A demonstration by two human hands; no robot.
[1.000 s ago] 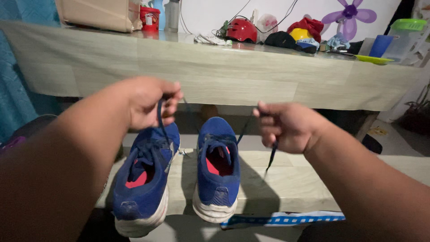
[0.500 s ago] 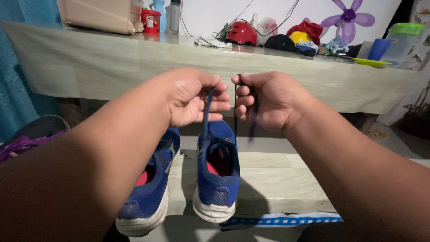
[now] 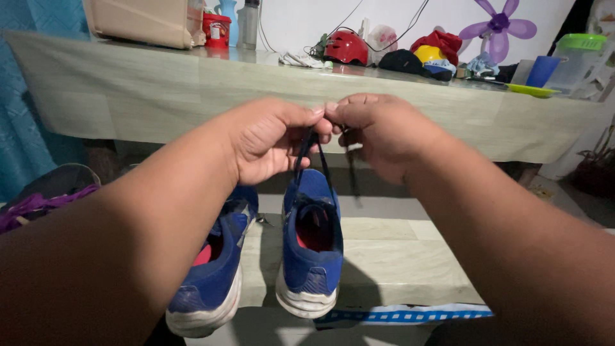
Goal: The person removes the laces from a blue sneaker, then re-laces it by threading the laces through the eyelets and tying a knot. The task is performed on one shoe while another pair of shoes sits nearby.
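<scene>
Two blue sneakers with white soles and red insoles stand on a low stone step (image 3: pixel 397 253), toes pointing away from me. My left hand (image 3: pixel 272 141) and my right hand (image 3: pixel 378 131) meet fingertip to fingertip above the right sneaker (image 3: pixel 312 247). Both pinch its dark laces (image 3: pixel 307 154), which run down taut from my fingers to the shoe's tongue. A loose lace end hangs below my right hand. My left forearm partly covers the left sneaker (image 3: pixel 208 282).
A long stone counter (image 3: pixel 160 83) runs across the back, with a beige box (image 3: pixel 144 22), a red cup, bottles, a red helmet (image 3: pixel 346 46), caps, a purple flower fan and plastic containers. A dark bag (image 3: pixel 45 195) lies at left. A blue-white strip (image 3: pixel 410 315) lies below the step.
My hands came together from apart, over the right sneaker. They now touch at the fingertips, and the laces are gathered and pulled up between them.
</scene>
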